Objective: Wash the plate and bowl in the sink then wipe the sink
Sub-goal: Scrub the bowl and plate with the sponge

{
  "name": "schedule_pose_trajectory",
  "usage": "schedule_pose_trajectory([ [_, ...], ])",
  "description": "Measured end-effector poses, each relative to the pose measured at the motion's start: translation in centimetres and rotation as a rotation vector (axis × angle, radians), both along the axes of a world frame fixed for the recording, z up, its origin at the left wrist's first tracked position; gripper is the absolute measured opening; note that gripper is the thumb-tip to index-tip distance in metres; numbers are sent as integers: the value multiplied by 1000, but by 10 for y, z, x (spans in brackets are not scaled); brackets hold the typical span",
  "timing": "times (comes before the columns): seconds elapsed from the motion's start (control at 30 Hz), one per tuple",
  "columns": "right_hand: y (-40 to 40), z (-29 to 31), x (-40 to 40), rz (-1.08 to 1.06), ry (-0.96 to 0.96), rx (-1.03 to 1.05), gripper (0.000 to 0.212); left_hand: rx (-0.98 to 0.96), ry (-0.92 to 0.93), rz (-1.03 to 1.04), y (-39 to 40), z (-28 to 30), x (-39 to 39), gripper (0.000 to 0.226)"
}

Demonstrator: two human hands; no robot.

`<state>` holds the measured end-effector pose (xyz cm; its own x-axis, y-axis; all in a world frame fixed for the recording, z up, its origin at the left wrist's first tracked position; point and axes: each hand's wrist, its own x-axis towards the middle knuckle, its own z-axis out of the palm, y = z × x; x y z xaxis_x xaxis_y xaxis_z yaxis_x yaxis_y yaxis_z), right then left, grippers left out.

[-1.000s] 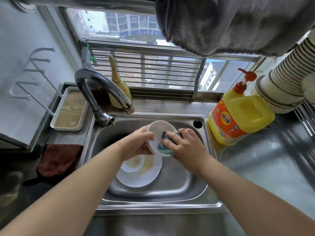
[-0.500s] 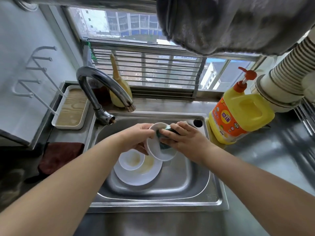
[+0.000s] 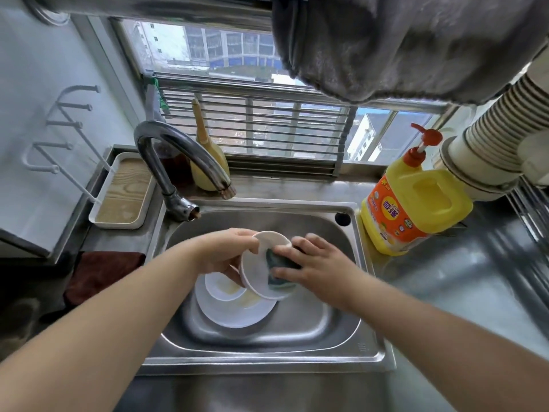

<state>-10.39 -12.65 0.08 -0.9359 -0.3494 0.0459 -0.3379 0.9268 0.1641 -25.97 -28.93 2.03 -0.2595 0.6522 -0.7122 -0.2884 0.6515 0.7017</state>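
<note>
My left hand (image 3: 224, 255) grips a white bowl (image 3: 258, 269) by its rim and holds it tilted over the steel sink (image 3: 297, 331). My right hand (image 3: 315, 267) presses a green sponge (image 3: 279, 270) against the bowl's outer side, fingers curled round the sponge. Below, a white plate (image 3: 237, 310) with yellowish smears lies on the sink floor, and a smaller white dish (image 3: 222, 288) sits on it, partly hidden by the bowl.
A curved faucet (image 3: 178, 162) arches over the sink's back left. A yellow detergent bottle (image 3: 416, 200) stands at the right rim. A tray (image 3: 121, 191) and a dark red cloth (image 3: 104, 272) lie to the left. A grey towel (image 3: 401, 46) hangs overhead.
The sponge under my right hand has slid down across the bowl. The bowl has turned a little in my left hand, and the view has shifted slightly.
</note>
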Motion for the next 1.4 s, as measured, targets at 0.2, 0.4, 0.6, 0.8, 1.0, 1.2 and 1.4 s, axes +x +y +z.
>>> schedule_pose_trajectory([
  [0.2, -4, 7, -12, -133, 183, 163, 21, 190, -202, 318, 5, 1, 11, 42],
  [0.4, -58, -3, -5, -636, 30, -354, 33, 372, -98, 700, 18, -33, 55, 50],
  [0.6, 5, 8, -2, 4, -104, -95, 40, 165, 8, 157, -2, -14, 20, 54],
  [0.8, 20, 29, -31, 172, 22, 276, 33, 97, 13, 12, 17, 5, 11, 53],
  [1.0, -35, 12, 4, -672, -378, -443, 44, 102, 95, 269, 21, -13, 30, 55],
  [1.2, -24, -2, 11, -371, -129, -153, 51, -4, 45, 171, 20, -1, 14, 47],
  [1.4, -35, 5, -12, -662, 17, -202, 37, 163, 3, 520, 35, -6, 25, 61],
])
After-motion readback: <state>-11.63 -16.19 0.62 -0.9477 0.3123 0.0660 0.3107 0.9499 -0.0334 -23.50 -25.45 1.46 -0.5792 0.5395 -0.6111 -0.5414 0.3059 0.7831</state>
